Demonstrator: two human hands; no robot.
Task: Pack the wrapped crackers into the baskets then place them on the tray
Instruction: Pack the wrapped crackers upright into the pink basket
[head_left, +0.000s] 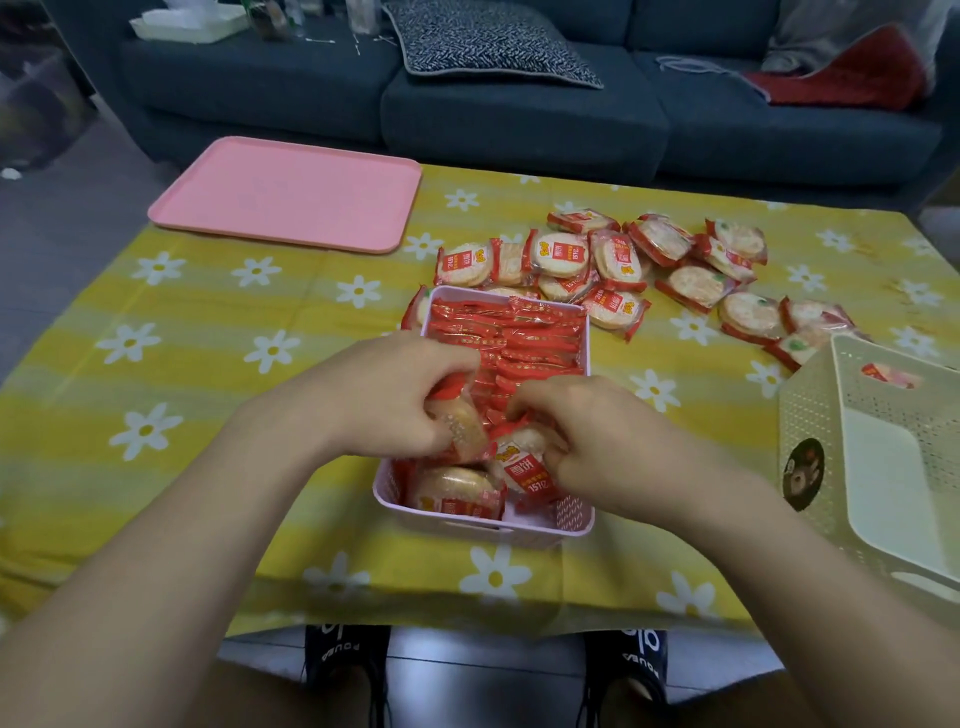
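Observation:
A lilac basket (470, 529) stands in the middle of the table, packed with rows of red-wrapped crackers (524, 338) set on edge. Over its near end, my left hand (395, 395) grips one wrapped cracker (460, 423). My right hand (602, 441) pinches another wrapped cracker (519, 467) beside it. One more cracker (457, 491) lies flat at the basket's near left corner. A pile of loose wrapped crackers (618, 260) lies beyond the basket and to the right. The pink tray (291, 192) sits at the far left, with nothing on it.
A cream basket (810, 415) stands tilted at the right edge with one cracker (888, 375) inside. A yellow flowered cloth (182, 338) covers the table. A dark sofa (519, 114) with a cushion stands behind. My shoes show below the near table edge.

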